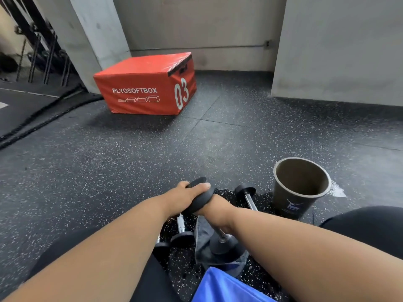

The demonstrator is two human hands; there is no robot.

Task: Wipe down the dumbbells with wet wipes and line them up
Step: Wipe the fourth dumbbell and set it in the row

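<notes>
A red foam box marked PLYOSOFTBOX and 03 sits on the speckled rubber floor toward its far left, close to a grey pillar; a dark rope runs along the floor's left edge; nearer the person, the left forearm reaches in from the lower left, and the left hand curls over the upper head of a tilted dumbbell, thumb across the top of the black disc, gripping it; two more dumbbells lie on the floor just below that hand, one with its chrome handle showing and black head toward the person, another mostly hidden by the left arm; the right forearm comes in from the lower right, and the right hand wraps the tilted dumbbell's handle, fingers hidden behind the wrist, so it appears to grip the bar; the dumbbell's lower head rests on a grey cloth spread on the floor; a blue fabric shows at the bottom edge; to the right a fourth dumbbell lies with one black head pointing away; just right of it stands a dark paper cup, upright and open; a wet patch shines on the floor beside the cup's right side; a black-clad knee shows at the right edge
</notes>
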